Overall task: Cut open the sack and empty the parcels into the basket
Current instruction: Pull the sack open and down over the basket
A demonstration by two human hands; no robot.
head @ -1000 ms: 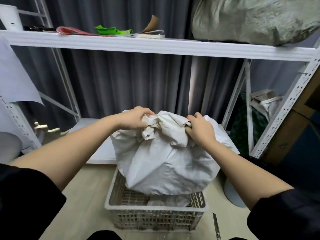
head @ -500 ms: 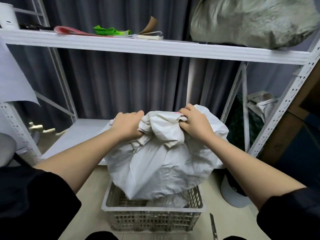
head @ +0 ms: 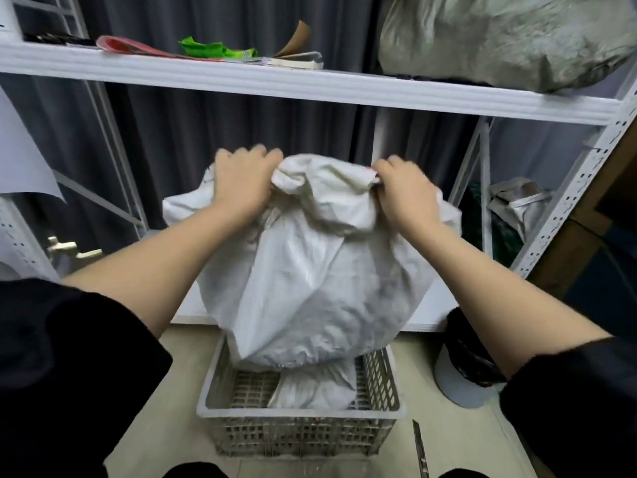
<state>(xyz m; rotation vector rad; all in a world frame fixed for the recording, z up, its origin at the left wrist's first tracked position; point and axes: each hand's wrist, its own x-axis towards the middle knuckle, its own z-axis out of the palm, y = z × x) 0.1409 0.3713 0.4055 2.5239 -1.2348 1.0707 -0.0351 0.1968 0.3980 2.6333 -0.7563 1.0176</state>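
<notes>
A bulging white woven sack (head: pixel 310 281) hangs upside down over a pale plastic lattice basket (head: pixel 300 439) on the floor. My left hand (head: pixel 243 182) grips the bunched fabric at the sack's top left. My right hand (head: pixel 403 193) grips the bunched fabric at the top right. Below the sack, a pale parcel (head: pixel 313 388) lies in the basket, partly under the sack's lower end. What is inside the sack is hidden.
A white metal shelf rack (head: pixel 310 88) stands behind, with a large grey sack (head: pixel 499 39) and papers on its upper board. A knife (head: pixel 421 450) lies on the floor right of the basket. A bin with a black liner (head: pixel 465 367) stands at the right.
Both hands have lifted the sack higher above the basket. More of the basket's inside and the parcel in it now show below the sack.
</notes>
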